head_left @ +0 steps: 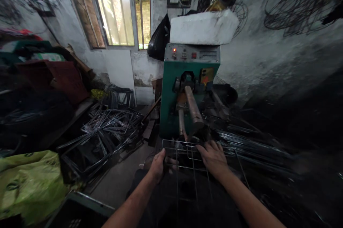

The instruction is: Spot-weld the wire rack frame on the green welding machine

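Note:
A wire rack (177, 181) of thin metal rods lies in front of me, its far end close to the copper-coloured arms of a green spot welding machine (169, 88). My left hand (159, 165) is closed around the rack's left edge, thumb on top. On the right, my right hand (213, 154) grips the far right part, where a small bent wire loop (194, 158) sits against the rods. The upper electrode arm (193, 108) slopes down toward the rack. Whether its tip touches the wire is hidden. The rack's near end fades into dark clothing.
Piled wire frames (112, 124) lie on the floor to the left. A yellow-green sack (32, 185) and a dark crate (80, 206) are nearer. Bundled metal rods (249, 145) stretch out at right. A white foam block (202, 28) rests on the machine, beside a black bag (160, 40).

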A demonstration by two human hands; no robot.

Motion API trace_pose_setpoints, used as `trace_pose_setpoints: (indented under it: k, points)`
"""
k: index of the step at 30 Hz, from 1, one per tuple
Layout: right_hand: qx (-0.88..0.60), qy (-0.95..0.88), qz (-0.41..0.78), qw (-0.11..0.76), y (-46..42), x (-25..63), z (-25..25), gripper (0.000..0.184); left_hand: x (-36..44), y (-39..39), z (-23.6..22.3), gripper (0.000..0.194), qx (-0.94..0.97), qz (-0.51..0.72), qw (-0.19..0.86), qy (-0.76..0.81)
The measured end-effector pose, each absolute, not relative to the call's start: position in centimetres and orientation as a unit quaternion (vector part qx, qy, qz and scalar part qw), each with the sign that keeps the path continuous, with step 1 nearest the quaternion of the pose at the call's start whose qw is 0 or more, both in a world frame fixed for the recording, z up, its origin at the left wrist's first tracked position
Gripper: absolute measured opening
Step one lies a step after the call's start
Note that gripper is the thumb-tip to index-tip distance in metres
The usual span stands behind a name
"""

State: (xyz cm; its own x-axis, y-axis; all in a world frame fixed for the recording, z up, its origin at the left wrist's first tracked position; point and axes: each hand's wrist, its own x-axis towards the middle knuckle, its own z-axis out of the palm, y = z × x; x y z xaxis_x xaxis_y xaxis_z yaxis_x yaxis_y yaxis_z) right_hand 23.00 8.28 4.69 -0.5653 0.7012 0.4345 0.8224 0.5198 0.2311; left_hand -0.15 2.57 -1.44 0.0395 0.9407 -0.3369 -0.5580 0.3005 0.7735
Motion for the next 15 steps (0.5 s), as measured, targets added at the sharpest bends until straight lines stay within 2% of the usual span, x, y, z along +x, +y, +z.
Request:
trace_pose_setpoints:
  k: [4,10,15]
  points:
    - [-0.434,-0.862,-0.214,0.150,7.9,23.4,4.6,0.031,0.2,2.4,-1.6,0.075,0.242,0.550,0.670,0.436]
    - [-0.460,-0.859,-0.194,0.111,8.1,23.6,5.0,0.027,0.5,2.8,-1.4,0.078,0.241,0.551,0.675,0.427]
    - [-0.462,-0.858,-0.191,0.120,8.9,23.4,5.2,0.027,0.6,3.6,-1.4,0.070,0.228,0.565,0.675,0.416]
